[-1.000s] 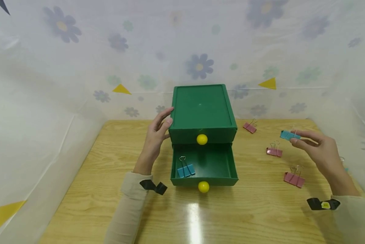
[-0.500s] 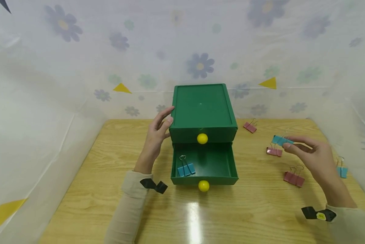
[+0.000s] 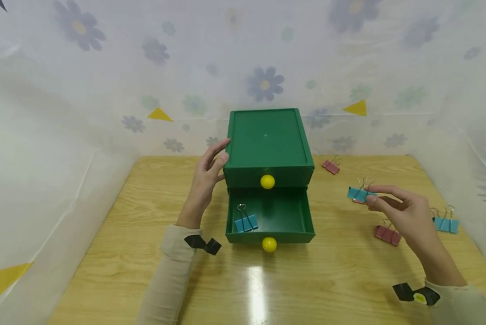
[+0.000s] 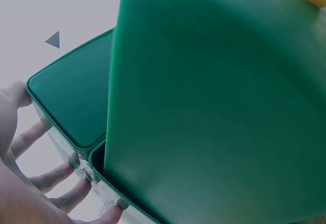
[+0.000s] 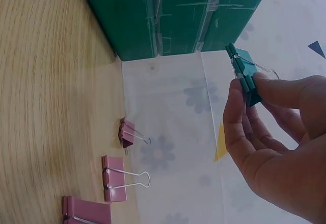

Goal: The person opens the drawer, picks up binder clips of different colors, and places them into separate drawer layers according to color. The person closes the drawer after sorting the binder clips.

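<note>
A green drawer cabinet (image 3: 269, 140) stands at the middle of the table, its stacked sections taped along the side in the right wrist view. One lower drawer (image 3: 285, 212) is pulled out, with a blue binder clip (image 3: 246, 223) lying in its left part. My left hand (image 3: 202, 180) touches the cabinet's left side, its fingers spread along the wall in the left wrist view. To the right of the cabinet, my right hand (image 3: 407, 216) pinches another blue binder clip (image 5: 245, 76) between thumb and fingers, raised above the table.
Pink binder clips lie on the right: one at the back (image 3: 331, 166), one nearer (image 3: 388, 234), and one (image 5: 116, 178) mostly covered by the held clip in the head view. A blue binder clip (image 3: 446, 225) sits beyond the right wrist. White flowered sheeting (image 3: 210, 58) surrounds the table.
My right hand has moved left toward the cabinet with the blue binder clip, uncovering the blue clip at the far right. The left hand stays at the cabinet's side.
</note>
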Tool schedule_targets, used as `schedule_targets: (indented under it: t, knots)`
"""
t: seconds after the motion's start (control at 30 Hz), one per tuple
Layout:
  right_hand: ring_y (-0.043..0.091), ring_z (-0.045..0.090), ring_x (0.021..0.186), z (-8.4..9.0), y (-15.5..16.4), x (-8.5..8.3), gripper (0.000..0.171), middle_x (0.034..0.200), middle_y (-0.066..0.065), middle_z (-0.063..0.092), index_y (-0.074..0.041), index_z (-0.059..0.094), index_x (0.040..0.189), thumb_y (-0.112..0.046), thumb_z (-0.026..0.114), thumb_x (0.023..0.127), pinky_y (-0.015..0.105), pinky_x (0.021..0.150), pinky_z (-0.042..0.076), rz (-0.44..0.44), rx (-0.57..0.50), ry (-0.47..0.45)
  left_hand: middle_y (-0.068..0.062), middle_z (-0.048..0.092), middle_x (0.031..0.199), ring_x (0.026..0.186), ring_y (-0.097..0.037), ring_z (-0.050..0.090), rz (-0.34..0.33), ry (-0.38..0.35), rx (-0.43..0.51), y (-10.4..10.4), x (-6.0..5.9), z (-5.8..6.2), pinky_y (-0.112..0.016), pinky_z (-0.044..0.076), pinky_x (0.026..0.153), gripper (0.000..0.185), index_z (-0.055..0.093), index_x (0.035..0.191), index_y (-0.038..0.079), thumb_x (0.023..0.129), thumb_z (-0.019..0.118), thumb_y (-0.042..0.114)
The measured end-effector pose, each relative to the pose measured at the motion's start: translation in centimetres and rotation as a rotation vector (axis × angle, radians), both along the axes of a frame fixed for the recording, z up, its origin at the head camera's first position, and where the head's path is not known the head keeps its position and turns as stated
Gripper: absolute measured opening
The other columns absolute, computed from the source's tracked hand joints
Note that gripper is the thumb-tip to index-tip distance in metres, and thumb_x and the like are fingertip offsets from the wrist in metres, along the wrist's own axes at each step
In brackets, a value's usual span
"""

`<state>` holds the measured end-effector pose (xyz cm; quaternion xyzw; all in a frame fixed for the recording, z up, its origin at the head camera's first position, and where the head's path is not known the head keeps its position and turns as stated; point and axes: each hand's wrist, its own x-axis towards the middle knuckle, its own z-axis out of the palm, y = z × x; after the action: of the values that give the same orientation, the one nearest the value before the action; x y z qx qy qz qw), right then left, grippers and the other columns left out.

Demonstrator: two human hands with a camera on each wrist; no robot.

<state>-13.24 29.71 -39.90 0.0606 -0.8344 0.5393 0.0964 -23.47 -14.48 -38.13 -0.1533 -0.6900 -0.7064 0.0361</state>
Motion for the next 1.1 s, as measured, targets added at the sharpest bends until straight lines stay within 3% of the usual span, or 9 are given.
schedule_targets:
  t: [0.1, 0.2, 0.27, 0.37, 0.43, 0.5, 0.6, 0.9, 1.1]
  knots:
    - [0.009, 0.073, 0.087, 0.2, -0.9, 0.3, 0.028, 0.115, -0.008, 0.073, 0.007, 0.068, 0.125, 0.001, 0.067, 0.097, 0.018, 0.077, 0.056, 0.039, -0.076, 0.011, 0.008, 0.045, 0.154, 0.138, -0.022, 0.047, -0.001, 0.001, 0.003, -0.1, 0.0, 0.0, -0.069, 0.040, 0.103, 0.047, 0.054, 0.150, 0.026, 0.105, 0.057, 0.037]
    - [0.011, 0.073, 0.085, 0.5, -1.8, 0.5, 0.027, 0.111, -0.003, 0.074, 0.007, 0.068, 0.123, 0.003, 0.068, 0.097, 0.019, 0.077, 0.056, 0.067, -0.084, 0.030, 0.008, 0.045, 0.154, 0.138, -0.023, 0.047, 0.000, 0.005, 0.006, -0.2, 0.1, 0.1, -0.069, 0.040, 0.103, 0.047, 0.054, 0.150, 0.025, 0.105, 0.057, 0.037]
    - [0.012, 0.073, 0.085, 0.7, -2.4, 0.7, 0.026, 0.108, 0.000, 0.075, 0.008, 0.069, 0.122, 0.003, 0.067, 0.097, 0.019, 0.071, 0.056, 0.081, -0.069, 0.039, 0.008, 0.045, 0.154, 0.138, -0.023, 0.047, 0.001, 0.005, 0.009, -0.2, 0.1, 0.1, -0.069, 0.041, 0.102, 0.047, 0.054, 0.150, 0.025, 0.105, 0.057, 0.037]
    - [0.011, 0.072, 0.082, 0.8, -3.4, 1.0, 0.025, 0.100, 0.000, 0.075, 0.004, 0.071, 0.121, 0.001, 0.068, 0.097, 0.019, 0.049, 0.048, 0.086, -0.022, 0.040, 0.007, 0.046, 0.154, 0.138, -0.023, 0.048, 0.001, 0.005, 0.007, -0.3, 0.3, 0.1, -0.069, 0.041, 0.102, 0.047, 0.054, 0.150, 0.025, 0.105, 0.057, 0.037]
    - [0.012, 0.073, 0.083, 0.9, -4.2, 1.3, 0.024, 0.099, 0.001, 0.075, 0.002, 0.071, 0.120, 0.001, 0.068, 0.097, 0.019, 0.049, 0.049, 0.099, -0.007, 0.046, 0.007, 0.046, 0.154, 0.138, -0.022, 0.047, 0.000, 0.004, 0.005, -0.3, 0.3, 0.1, -0.069, 0.041, 0.102, 0.047, 0.054, 0.150, 0.025, 0.105, 0.057, 0.036]
    - [0.012, 0.073, 0.085, 0.9, -4.8, 1.4, 0.023, 0.100, 0.001, 0.075, 0.000, 0.072, 0.120, 0.001, 0.068, 0.097, 0.019, 0.054, 0.052, 0.116, 0.011, 0.059, 0.007, 0.046, 0.154, 0.138, -0.023, 0.047, 0.000, 0.008, 0.000, -0.3, 0.4, 0.1, -0.069, 0.041, 0.102, 0.046, 0.054, 0.150, 0.025, 0.105, 0.057, 0.035]
    - [0.014, 0.073, 0.087, 0.9, -5.8, 1.5, 0.023, 0.106, 0.004, 0.074, -0.001, 0.073, 0.118, 0.003, 0.069, 0.096, 0.022, 0.076, 0.057, 0.152, 0.018, 0.087, 0.007, 0.045, 0.155, 0.139, -0.023, 0.047, 0.003, 0.012, -0.003, -0.2, 0.5, 0.2, -0.069, 0.041, 0.102, 0.045, 0.054, 0.150, 0.026, 0.106, 0.056, 0.034]
    - [0.016, 0.074, 0.084, 1.0, -8.5, 1.0, 0.026, 0.101, 0.006, 0.074, -0.001, 0.074, 0.116, 0.009, 0.070, 0.092, 0.024, 0.075, 0.059, 0.244, -0.029, 0.128, 0.008, 0.046, 0.154, 0.139, -0.022, 0.046, 0.001, 0.012, 0.005, -0.2, 0.4, 0.2, -0.070, 0.040, 0.102, 0.046, 0.054, 0.150, 0.026, 0.105, 0.057, 0.035]
    - [0.015, 0.073, 0.091, 1.0, -9.9, 0.9, 0.026, 0.107, 0.010, 0.073, 0.001, 0.074, 0.115, 0.013, 0.067, 0.092, 0.025, 0.080, 0.058, 0.310, -0.075, 0.155, 0.007, 0.045, 0.155, 0.138, -0.023, 0.047, -0.004, 0.020, -0.003, -0.3, 0.3, 0.0, -0.068, 0.042, 0.102, 0.045, 0.054, 0.150, 0.026, 0.106, 0.056, 0.033]
